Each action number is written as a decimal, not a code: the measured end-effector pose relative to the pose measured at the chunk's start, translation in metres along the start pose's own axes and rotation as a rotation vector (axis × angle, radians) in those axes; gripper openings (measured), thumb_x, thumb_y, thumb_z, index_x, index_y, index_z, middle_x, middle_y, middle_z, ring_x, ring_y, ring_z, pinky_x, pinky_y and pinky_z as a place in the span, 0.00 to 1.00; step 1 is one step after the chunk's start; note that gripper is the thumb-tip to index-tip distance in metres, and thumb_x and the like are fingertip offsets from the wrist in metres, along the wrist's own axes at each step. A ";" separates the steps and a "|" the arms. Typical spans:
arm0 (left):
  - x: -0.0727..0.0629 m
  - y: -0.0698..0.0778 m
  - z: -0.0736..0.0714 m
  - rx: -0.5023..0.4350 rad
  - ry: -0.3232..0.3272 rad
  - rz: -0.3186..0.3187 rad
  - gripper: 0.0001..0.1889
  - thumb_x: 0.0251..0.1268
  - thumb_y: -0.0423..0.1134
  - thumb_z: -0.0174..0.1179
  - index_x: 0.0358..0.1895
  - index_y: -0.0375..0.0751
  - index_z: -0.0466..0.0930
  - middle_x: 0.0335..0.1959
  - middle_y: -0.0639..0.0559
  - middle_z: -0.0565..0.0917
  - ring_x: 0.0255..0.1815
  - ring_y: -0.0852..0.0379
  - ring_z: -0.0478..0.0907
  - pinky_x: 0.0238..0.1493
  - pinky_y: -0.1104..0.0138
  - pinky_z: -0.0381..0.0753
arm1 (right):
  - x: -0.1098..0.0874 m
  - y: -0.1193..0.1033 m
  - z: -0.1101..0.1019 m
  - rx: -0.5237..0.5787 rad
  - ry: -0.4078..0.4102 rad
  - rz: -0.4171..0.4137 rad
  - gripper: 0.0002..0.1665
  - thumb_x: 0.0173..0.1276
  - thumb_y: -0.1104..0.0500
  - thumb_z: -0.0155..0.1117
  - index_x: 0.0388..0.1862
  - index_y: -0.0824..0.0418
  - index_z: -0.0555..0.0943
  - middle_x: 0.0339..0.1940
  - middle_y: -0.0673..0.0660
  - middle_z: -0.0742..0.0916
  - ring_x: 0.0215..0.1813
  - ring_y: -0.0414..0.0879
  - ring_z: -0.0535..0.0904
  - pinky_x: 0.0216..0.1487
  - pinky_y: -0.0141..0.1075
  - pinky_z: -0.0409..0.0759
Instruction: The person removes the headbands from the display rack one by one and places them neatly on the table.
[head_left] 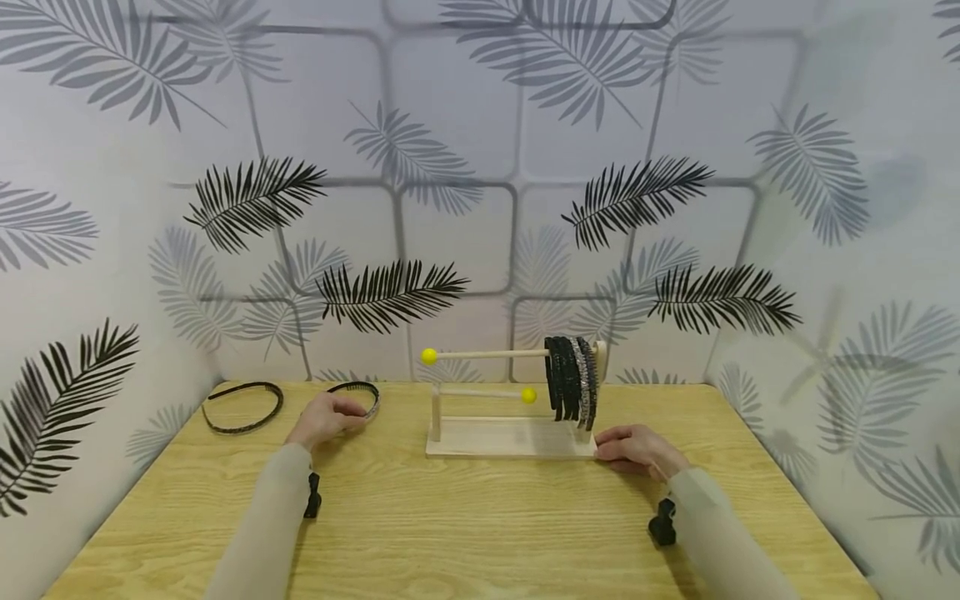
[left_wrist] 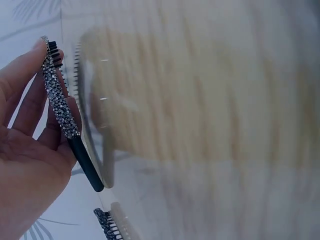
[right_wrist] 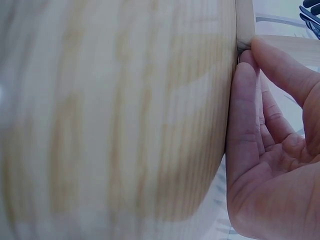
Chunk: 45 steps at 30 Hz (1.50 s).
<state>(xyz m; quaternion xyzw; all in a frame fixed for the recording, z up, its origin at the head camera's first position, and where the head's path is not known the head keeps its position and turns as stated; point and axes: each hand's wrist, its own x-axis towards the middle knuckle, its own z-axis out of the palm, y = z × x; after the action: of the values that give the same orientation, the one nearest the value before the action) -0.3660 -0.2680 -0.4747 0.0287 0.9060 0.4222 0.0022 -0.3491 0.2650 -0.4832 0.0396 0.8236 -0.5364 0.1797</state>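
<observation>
My left hand [head_left: 327, 419] grips a headband [head_left: 371, 398] near the back of the table. In the left wrist view this headband [left_wrist: 60, 102] has a sparkling rhinestone outside, small black comb teeth inside and a smooth dark end. My right hand [head_left: 637, 450] is low at the right end of a pale wooden headband stand [head_left: 491, 440]. Its thumb and fingertips [right_wrist: 257, 44] come together at the corner of the stand's base. Several dark and glittery headbands [head_left: 570, 379] hang bunched at the right of the stand's upper bar, which ends in a yellow ball [head_left: 428, 357].
Left of my left hand, a dark thin headband [head_left: 277, 408] lies on the wood-grain table [head_left: 480, 525]. The stand's lower bar carries a second yellow ball [head_left: 528, 396] and no headbands. Leaf-patterned walls [head_left: 465, 125] enclose the table at the back and sides.
</observation>
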 end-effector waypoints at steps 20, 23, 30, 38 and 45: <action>0.004 -0.015 -0.010 0.079 0.049 -0.029 0.09 0.61 0.34 0.67 0.44 0.36 0.88 0.47 0.38 0.85 0.49 0.41 0.80 0.49 0.50 0.80 | 0.000 -0.001 0.001 -0.006 0.010 0.013 0.30 0.63 0.61 0.71 0.63 0.68 0.76 0.47 0.55 0.88 0.42 0.40 0.85 0.46 0.37 0.85; 0.003 -0.018 -0.014 0.076 0.049 -0.008 0.09 0.61 0.34 0.67 0.44 0.35 0.88 0.46 0.37 0.85 0.48 0.40 0.80 0.50 0.50 0.79 | 0.001 -0.001 0.001 -0.007 0.013 0.013 0.30 0.63 0.61 0.71 0.63 0.68 0.76 0.48 0.56 0.88 0.42 0.40 0.85 0.46 0.37 0.85; 0.001 -0.019 -0.017 0.083 0.063 0.016 0.09 0.60 0.33 0.68 0.42 0.34 0.87 0.44 0.37 0.85 0.45 0.41 0.80 0.48 0.50 0.80 | 0.000 -0.001 -0.001 0.007 0.008 0.021 0.28 0.64 0.62 0.70 0.62 0.68 0.76 0.45 0.54 0.88 0.40 0.40 0.85 0.45 0.37 0.85; 0.001 -0.010 -0.012 0.069 0.080 -0.052 0.10 0.62 0.32 0.66 0.45 0.32 0.86 0.48 0.34 0.84 0.50 0.37 0.78 0.53 0.46 0.77 | -0.001 -0.002 0.000 -0.001 0.003 0.025 0.28 0.65 0.62 0.69 0.62 0.67 0.76 0.46 0.55 0.88 0.41 0.40 0.85 0.46 0.37 0.84; 0.004 -0.013 -0.009 0.037 0.104 -0.077 0.10 0.61 0.31 0.67 0.44 0.31 0.86 0.47 0.34 0.84 0.48 0.40 0.79 0.50 0.49 0.79 | 0.000 -0.001 -0.001 -0.017 0.004 0.018 0.28 0.65 0.61 0.70 0.62 0.67 0.76 0.49 0.57 0.87 0.42 0.40 0.85 0.47 0.37 0.84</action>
<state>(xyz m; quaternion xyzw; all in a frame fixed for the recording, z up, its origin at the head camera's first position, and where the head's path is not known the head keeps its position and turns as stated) -0.3706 -0.2831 -0.4785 -0.0280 0.9130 0.4059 -0.0293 -0.3492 0.2657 -0.4819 0.0465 0.8281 -0.5278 0.1830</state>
